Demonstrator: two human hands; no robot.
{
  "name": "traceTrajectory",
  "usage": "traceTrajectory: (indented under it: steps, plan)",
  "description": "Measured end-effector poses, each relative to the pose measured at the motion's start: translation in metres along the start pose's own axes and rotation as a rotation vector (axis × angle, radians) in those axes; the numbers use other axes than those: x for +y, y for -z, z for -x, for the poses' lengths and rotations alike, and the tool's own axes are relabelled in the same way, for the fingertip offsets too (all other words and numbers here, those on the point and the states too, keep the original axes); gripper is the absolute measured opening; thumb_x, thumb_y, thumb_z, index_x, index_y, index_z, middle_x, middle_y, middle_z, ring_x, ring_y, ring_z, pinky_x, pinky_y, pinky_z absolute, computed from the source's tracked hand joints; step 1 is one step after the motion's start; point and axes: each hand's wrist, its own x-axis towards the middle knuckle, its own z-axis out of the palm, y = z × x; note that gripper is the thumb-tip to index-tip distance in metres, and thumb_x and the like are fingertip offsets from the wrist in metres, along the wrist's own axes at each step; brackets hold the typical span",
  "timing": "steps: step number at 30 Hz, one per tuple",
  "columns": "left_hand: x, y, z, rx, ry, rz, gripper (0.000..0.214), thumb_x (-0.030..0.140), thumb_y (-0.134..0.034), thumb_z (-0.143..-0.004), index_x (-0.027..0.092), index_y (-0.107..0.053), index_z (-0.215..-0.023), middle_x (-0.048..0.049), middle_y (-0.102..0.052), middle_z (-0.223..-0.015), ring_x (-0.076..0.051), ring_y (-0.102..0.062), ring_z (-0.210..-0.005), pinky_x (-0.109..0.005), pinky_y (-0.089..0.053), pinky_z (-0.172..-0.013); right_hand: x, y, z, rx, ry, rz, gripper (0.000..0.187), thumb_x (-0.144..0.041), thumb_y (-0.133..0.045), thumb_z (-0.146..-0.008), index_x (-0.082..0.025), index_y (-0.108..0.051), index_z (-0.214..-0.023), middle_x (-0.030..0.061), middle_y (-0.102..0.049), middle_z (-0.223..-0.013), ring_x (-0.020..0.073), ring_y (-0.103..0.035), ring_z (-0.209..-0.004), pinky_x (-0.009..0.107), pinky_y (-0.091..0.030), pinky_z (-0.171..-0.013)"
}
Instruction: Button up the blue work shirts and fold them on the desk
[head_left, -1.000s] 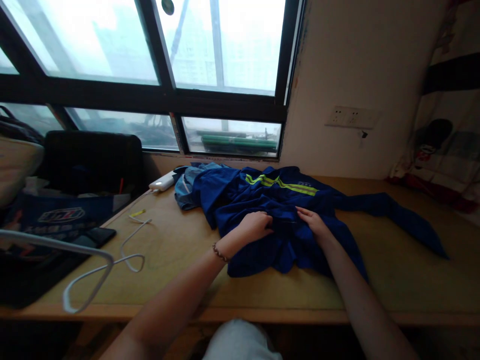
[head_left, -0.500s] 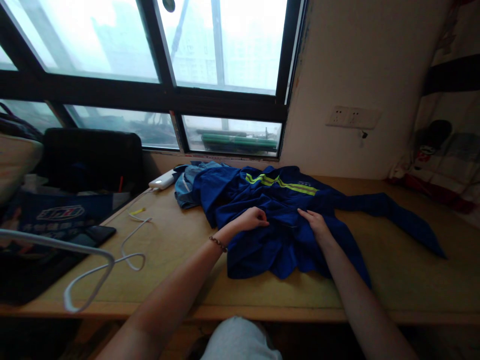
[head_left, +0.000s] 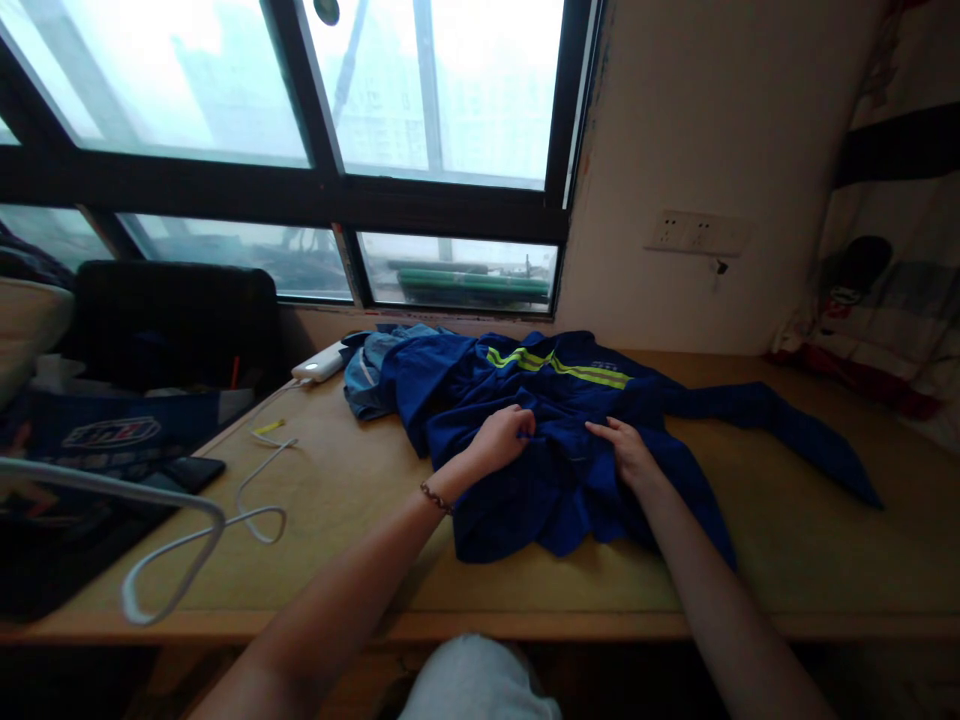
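Note:
A dark blue work jacket with yellow-green reflective stripes lies rumpled across the table, one sleeve stretched out to the right. My left hand, a beaded bracelet on its wrist, is closed on the cloth at the jacket's middle, fingers curled in a pinch. Just to the right, my right hand rests on the same jacket with its fingers stretched out toward the left hand. Its palm side is hidden. A lighter blue garment is bunched at the jacket's left end.
On the wooden table, a white power strip sits at the far left edge with a white cable looping forward. Bags and a black chair stand left. Behind are a window and a wall socket; a curtain hangs right.
My left hand has shifted slightly up over the jacket. My right hand has moved a little left and its fingers point more sideways. The view has turned slightly.

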Motion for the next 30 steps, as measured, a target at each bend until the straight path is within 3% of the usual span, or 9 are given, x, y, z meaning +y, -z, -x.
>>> traceTrajectory:
  steps: [2, 4, 9, 14, 18, 21, 26, 30]
  plan:
    - [0.015, -0.006, 0.006, -0.036, -0.075, 0.050, 0.014, 0.011, -0.058, -0.060, 0.020, -0.063, -0.071, -0.0028, -0.058, -0.075, -0.014, -0.050, -0.066, -0.022, -0.037, -0.063, -0.001, -0.002, 0.001, -0.005, 0.006, 0.009, 0.030, -0.024, -0.078, -0.049, -0.017, -0.057, -0.070, 0.0022, -0.066, -0.067, 0.0196, -0.063, -0.062, 0.032, -0.051, -0.064]
    - [0.022, -0.016, 0.011, -0.125, -0.062, 0.122, 0.012, 0.012, -0.062, -0.058, 0.020, -0.063, -0.066, -0.0031, -0.057, -0.068, -0.015, -0.050, -0.064, -0.023, -0.038, -0.064, -0.002, -0.003, 0.003, -0.030, -0.010, 0.013, 0.029, -0.024, -0.078, -0.049, -0.017, -0.057, -0.069, 0.0018, -0.066, -0.067, 0.0184, -0.062, -0.060, 0.031, -0.051, -0.062]
    - [0.009, -0.041, 0.017, -0.072, 0.030, 0.112, 0.019, 0.005, -0.065, -0.051, 0.021, -0.056, -0.050, -0.0024, -0.050, -0.053, -0.019, -0.052, -0.061, -0.026, -0.041, -0.065, -0.009, -0.006, 0.008, -0.101, -0.040, 0.027, 0.025, -0.026, -0.077, -0.051, -0.015, -0.062, -0.067, 0.0017, -0.066, -0.064, 0.0157, -0.061, -0.057, 0.027, -0.049, -0.059]
    - [0.004, -0.040, 0.015, -0.163, 0.050, -0.001, 0.014, 0.009, -0.065, -0.056, 0.019, -0.056, -0.051, -0.0025, -0.055, -0.053, -0.018, -0.055, -0.056, -0.027, -0.043, -0.060, -0.014, -0.011, 0.017, -0.261, -0.071, 0.096, 0.024, -0.034, -0.073, -0.057, -0.014, -0.067, -0.070, 0.0028, -0.066, -0.065, 0.0145, -0.061, -0.057, 0.025, -0.046, -0.058]
    - [0.012, -0.033, 0.008, -0.283, 0.388, 0.372, 0.012, 0.014, -0.064, -0.060, 0.015, -0.055, -0.053, -0.0019, -0.057, -0.048, -0.015, -0.056, -0.047, -0.025, -0.045, -0.050, -0.011, -0.017, 0.023, -0.383, -0.123, 0.191, 0.028, -0.037, -0.068, -0.062, -0.013, -0.068, -0.076, 0.0044, -0.066, -0.065, 0.0151, -0.061, -0.057, 0.026, -0.045, -0.058]
    - [0.017, -0.029, 0.005, -0.264, 0.591, 0.692, 0.011, 0.014, -0.066, -0.061, 0.011, -0.056, -0.057, -0.0060, -0.061, -0.053, -0.016, -0.061, -0.052, -0.025, -0.048, -0.051, -0.006, -0.019, 0.024, -0.425, -0.149, 0.264, 0.028, -0.038, -0.067, -0.064, -0.012, -0.068, -0.076, 0.0044, -0.066, -0.066, 0.0146, -0.060, -0.057, 0.025, -0.044, -0.056]
    - [0.013, -0.024, 0.003, -0.209, 0.676, 0.977, 0.013, 0.009, -0.068, -0.059, 0.007, -0.058, -0.066, -0.0130, -0.065, -0.064, -0.021, -0.065, -0.064, -0.027, -0.052, -0.057, -0.002, -0.018, 0.021, -0.424, -0.122, 0.324, 0.025, -0.037, -0.065, -0.066, -0.012, -0.067, -0.068, 0.0023, -0.065, -0.063, 0.0111, -0.056, -0.053, 0.021, -0.041, -0.051]
    - [0.010, -0.025, 0.003, -0.184, 0.675, 1.011, 0.013, 0.009, -0.068, -0.061, 0.006, -0.057, -0.068, -0.0147, -0.066, -0.068, -0.023, -0.065, -0.067, -0.028, -0.054, -0.058, -0.004, -0.019, 0.021, -0.431, -0.141, 0.229, 0.026, -0.037, -0.066, -0.066, -0.012, -0.068, -0.072, 0.0039, -0.066, -0.067, 0.0134, -0.059, -0.062, 0.023, -0.043, -0.059]
